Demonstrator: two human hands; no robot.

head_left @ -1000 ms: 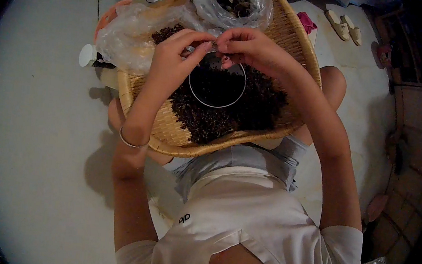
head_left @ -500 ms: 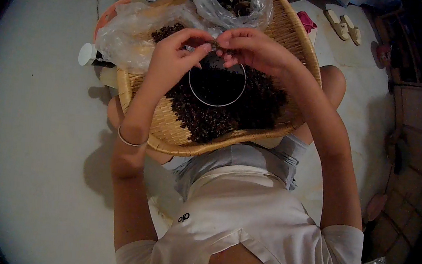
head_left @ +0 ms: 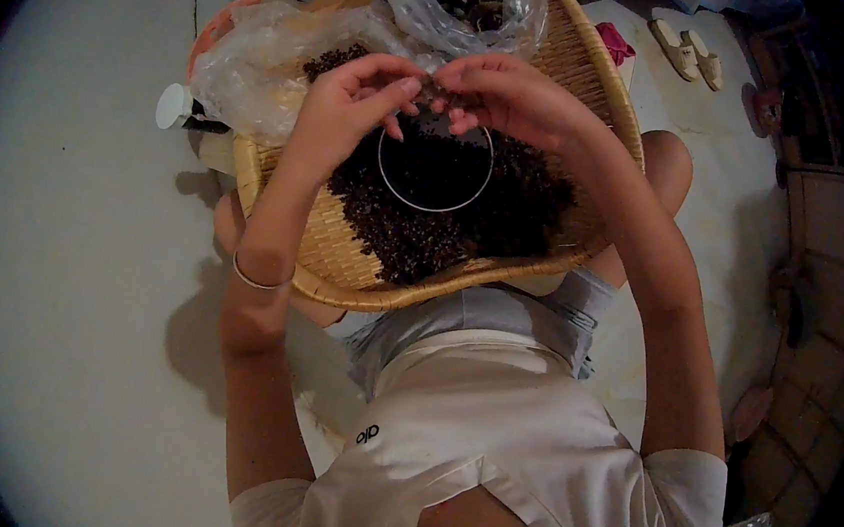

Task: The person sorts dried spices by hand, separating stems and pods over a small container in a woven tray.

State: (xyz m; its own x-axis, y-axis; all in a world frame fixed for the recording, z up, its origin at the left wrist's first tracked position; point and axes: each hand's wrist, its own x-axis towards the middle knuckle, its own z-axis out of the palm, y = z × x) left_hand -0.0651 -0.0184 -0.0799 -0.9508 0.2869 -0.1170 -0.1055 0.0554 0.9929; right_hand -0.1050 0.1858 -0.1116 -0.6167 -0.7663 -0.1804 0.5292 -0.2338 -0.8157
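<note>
A person wears an off-white, short-sleeved top point(head_left: 539, 414) with small black lettering point(head_left: 368, 433) reading "alo" on the front. Below it are light grey shorts point(head_left: 483, 314). A thin, pale bangle point(head_left: 260, 284) circles the left forearm.

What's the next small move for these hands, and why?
Probably tease the small piece apart over the round container: the left hand and right hand meet at it, near the container's far rim, and dark bits appear to lie inside.
</note>
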